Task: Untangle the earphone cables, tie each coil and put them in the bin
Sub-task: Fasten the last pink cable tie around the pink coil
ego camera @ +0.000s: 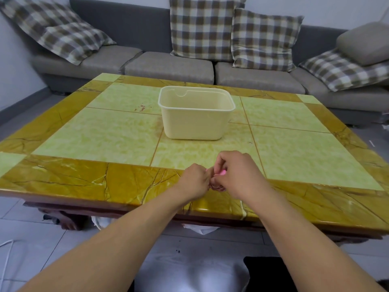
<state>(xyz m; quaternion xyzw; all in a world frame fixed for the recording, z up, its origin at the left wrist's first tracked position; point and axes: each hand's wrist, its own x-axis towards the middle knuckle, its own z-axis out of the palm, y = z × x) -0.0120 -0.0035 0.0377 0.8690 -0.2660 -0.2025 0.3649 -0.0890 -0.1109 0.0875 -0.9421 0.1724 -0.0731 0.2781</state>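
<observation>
My left hand (194,180) and my right hand (235,171) meet over the near edge of the table, fingers curled together round a small pink earphone coil (221,172). Only slivers of pink show between the fingers; most of the coil is hidden. A cream plastic bin (196,125) stands beyond the hands at the table's middle. Its inside is mostly out of sight from this angle.
The yellow and green marble-patterned table (105,131) stretches left and right of the bin. A grey sofa (168,66) with checked cushions runs behind it. Grey floor tiles lie below the near table edge.
</observation>
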